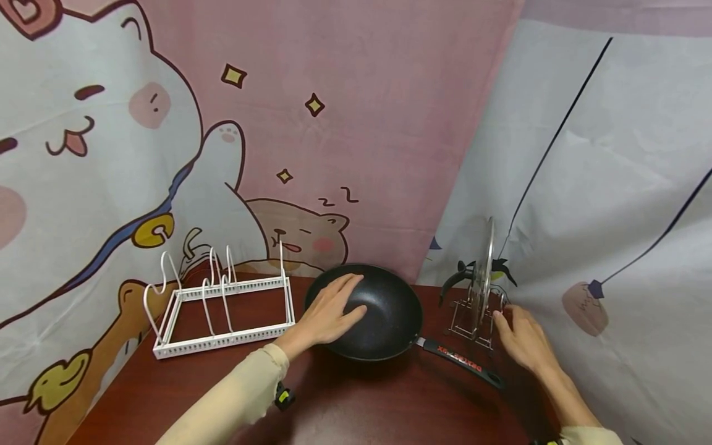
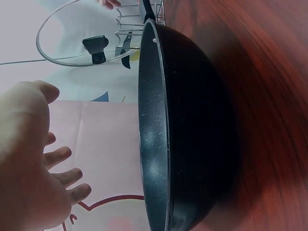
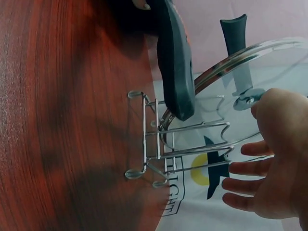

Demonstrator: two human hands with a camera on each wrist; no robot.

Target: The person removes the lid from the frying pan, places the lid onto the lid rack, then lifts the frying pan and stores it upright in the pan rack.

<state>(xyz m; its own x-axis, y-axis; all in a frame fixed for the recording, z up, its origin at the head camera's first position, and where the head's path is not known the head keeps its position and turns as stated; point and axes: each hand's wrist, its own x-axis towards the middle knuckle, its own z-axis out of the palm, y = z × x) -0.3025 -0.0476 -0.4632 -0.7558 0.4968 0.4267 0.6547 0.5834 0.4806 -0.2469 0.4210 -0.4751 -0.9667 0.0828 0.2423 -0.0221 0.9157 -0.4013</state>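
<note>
A black wok (image 1: 384,318) rests on the table, its handle (image 1: 458,363) pointing toward the lower right. Over the wok's left side hovers my left hand (image 1: 329,312), fingers extended; the left wrist view shows a gap between this hand and the rim (image 2: 166,125). To the right, a glass lid (image 1: 489,266) with a metal rim and black knob (image 3: 235,36) stands on edge in a small wire rack (image 1: 464,327). My right hand (image 1: 523,337) is just right of that rack, fingers loosely extended and nothing in its grasp.
A white rack (image 1: 222,337) with upright loops stands on the left of the dark red wooden table (image 1: 361,402). Printed cloth (image 1: 389,154) hangs close behind the table and along its right side. The wok handle reaches toward my right forearm.
</note>
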